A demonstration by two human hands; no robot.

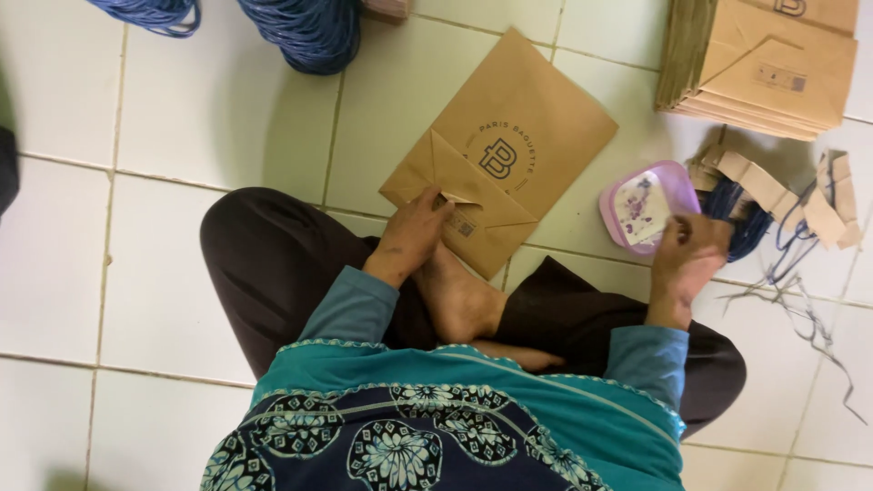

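I sit cross-legged on a white tiled floor. My left hand (411, 235) grips the folded bottom edge of a flat brown paper bag (518, 136) that lies on the tiles in front of my knees. My right hand (688, 261) is down at the right, fingers closed over a bundle of blue cord handles (744, 223) with brown card strips, right beside a small pink plastic container (641, 207) with a pale paste inside. Whether the fingers pinch one handle I cannot tell.
A stack of flat brown paper bags (764, 64) lies at the top right. More card-ended handles (818, 205) and loose thread scraps (805, 314) spread at the right. Coils of blue cord (305, 32) lie at the top left. My bare foot (459, 300) rests below the bag.
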